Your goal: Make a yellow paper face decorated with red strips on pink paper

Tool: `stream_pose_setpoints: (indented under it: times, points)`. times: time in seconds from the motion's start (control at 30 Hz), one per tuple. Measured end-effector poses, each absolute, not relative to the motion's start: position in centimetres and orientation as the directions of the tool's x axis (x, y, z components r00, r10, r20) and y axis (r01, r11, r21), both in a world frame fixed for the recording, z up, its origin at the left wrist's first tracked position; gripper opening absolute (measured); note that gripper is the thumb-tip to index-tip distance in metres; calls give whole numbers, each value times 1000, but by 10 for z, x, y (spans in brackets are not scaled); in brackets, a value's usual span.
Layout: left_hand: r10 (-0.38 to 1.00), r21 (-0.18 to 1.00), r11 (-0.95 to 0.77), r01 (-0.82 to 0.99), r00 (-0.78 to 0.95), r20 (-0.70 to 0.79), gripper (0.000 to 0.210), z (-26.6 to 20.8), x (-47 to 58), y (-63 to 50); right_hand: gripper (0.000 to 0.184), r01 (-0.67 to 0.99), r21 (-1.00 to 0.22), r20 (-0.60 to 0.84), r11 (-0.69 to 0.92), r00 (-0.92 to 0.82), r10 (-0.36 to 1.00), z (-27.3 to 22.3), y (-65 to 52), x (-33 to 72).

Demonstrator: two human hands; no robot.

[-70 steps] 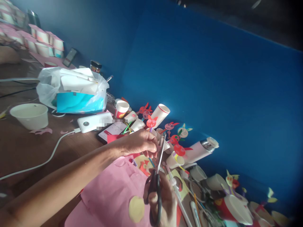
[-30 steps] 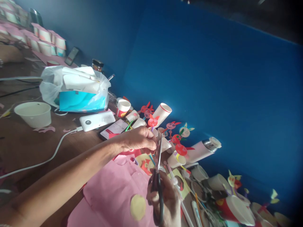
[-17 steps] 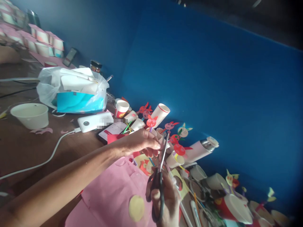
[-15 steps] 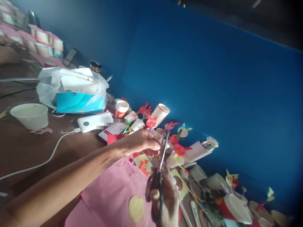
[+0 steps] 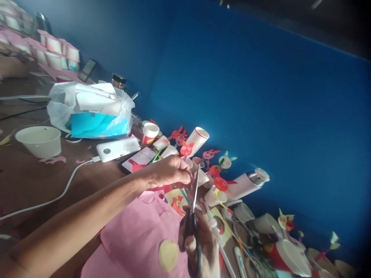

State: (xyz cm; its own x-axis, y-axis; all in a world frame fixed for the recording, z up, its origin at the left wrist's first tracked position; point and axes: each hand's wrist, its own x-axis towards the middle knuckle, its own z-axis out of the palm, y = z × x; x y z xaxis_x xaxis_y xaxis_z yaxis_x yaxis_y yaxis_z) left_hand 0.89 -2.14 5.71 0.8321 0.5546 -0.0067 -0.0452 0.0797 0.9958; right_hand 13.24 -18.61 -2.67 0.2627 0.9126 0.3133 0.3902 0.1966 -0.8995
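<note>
Over the pink paper (image 5: pixel 136 231), the right hand (image 5: pixel 208 245) had its fingers clamped around the black-handled scissors (image 5: pixel 194 216), blades beside the left hand (image 5: pixel 172 172), whose fingers were pinched together, on what I could not tell.

Small piece (image 5: pixel 193 180) in left hand (image 5: pixel 173 171): indistinct. Pink sheet (image 5: pixel 136 235), seven o'clock: cut off below. Stacked cups (image 5: pixel 54 60), ten o'clock: blurred.

My scissors (image 5: pixel 193 217) swing left — pointing more nearly upright.
Compared with half a second ago, my left hand (image 5: pixel 172 172) sits slightly further left too — drawn back.
</note>
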Motion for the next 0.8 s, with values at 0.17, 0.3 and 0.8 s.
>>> stream_pose_setpoints:
  times: [0.17, 0.3, 0.8]
  points:
    - [544, 997, 67, -23, 839, -17, 14, 55, 9, -18, 61, 390, -899, 323, 196, 293, 900, -28, -187, 131]
    - [548, 998, 62, -22, 836, -16, 17, 55, 9, -18, 63, 371, -909, 310, 189, 300, 902, -31, -187, 131]
    - [557, 998, 63, 21, 829, -53, 7, 63, 5, -19, 66, 358, -929, 219, 94, 327, 919, -34, -188, 137]
